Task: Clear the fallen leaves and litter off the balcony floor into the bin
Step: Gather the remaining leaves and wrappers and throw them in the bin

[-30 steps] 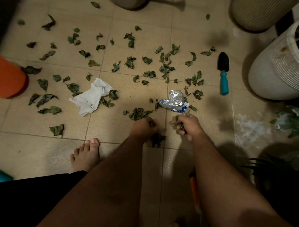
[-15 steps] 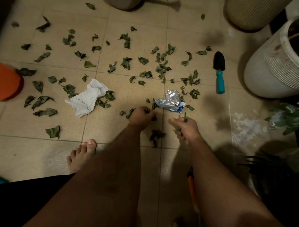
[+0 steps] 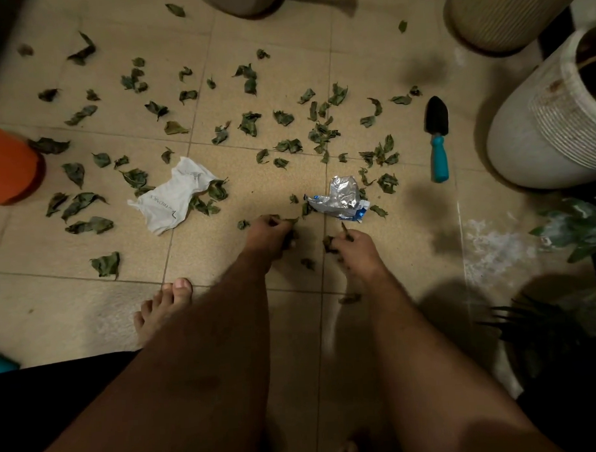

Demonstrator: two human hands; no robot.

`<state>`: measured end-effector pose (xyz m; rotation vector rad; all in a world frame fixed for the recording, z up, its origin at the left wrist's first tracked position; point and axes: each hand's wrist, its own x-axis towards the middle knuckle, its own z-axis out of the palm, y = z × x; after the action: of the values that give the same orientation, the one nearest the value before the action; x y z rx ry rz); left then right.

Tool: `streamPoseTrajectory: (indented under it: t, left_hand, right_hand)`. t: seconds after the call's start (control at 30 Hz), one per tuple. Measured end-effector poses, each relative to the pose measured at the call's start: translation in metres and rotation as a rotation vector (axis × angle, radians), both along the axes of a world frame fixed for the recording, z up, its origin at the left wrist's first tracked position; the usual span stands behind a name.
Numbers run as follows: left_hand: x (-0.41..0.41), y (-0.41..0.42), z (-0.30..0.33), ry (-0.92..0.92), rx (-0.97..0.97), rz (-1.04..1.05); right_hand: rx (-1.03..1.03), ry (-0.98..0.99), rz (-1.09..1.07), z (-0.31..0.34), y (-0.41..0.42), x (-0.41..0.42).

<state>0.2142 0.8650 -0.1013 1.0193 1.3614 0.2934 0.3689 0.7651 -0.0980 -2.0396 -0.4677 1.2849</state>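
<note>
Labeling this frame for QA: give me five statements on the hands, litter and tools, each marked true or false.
1. Both hands hold leaves. True: the left hand and the right hand each grip dark leaves just above the floor.
2. The foil wrapper is in the right hand. False: it lies on the tiles beyond that hand.
3. The trowel has a teal handle. True.
4. The white wrapper lies right of the foil one. False: it lies to its left.
5. The tiles are swept bare of leaves. False: scattered leaves still cover them.
</note>
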Motion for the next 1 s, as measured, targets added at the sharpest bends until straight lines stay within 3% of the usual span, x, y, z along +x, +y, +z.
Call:
streamPoseTrajectory:
  t: [0.13,0.27,0.47,0.63,0.73,0.9,1.0]
  left_hand:
    - [0.008,-0.004,-0.002,0.07,0.013,-0.154]
    - [0.019,-0.015,-0.008,0.273,0.187,-0.45]
    - [0.018,-0.028,-0.023,0.483,0.416,-0.798]
    - [0.023,-0.029,-0.026,0.555,0.46,-0.865]
    - [0.026,-0.025,-0.023,0.51,0.405,-0.775]
    - [0.04,-0.019,-0.013,0.257,0.208,-0.432]
    - [0.052,-0.016,-0.004,0.046,0.053,-0.29]
  right_hand:
    - [0.071,0.241,-0.259,0.003,0.0,0.016]
    - [0.163,0.575,-0.41,-0.006,-0.005,0.027]
    - [0.264,0.752,-0.543,-0.01,-0.018,0.036]
    - [0.316,0.784,-0.587,-0.008,-0.02,0.04]
    - [0.372,0.841,-0.576,-0.01,-0.023,0.042]
    - [0.298,0.712,-0.617,-0.006,-0.038,0.046]
    - [-0.016,0.177,-0.255,0.003,-0.044,0.043]
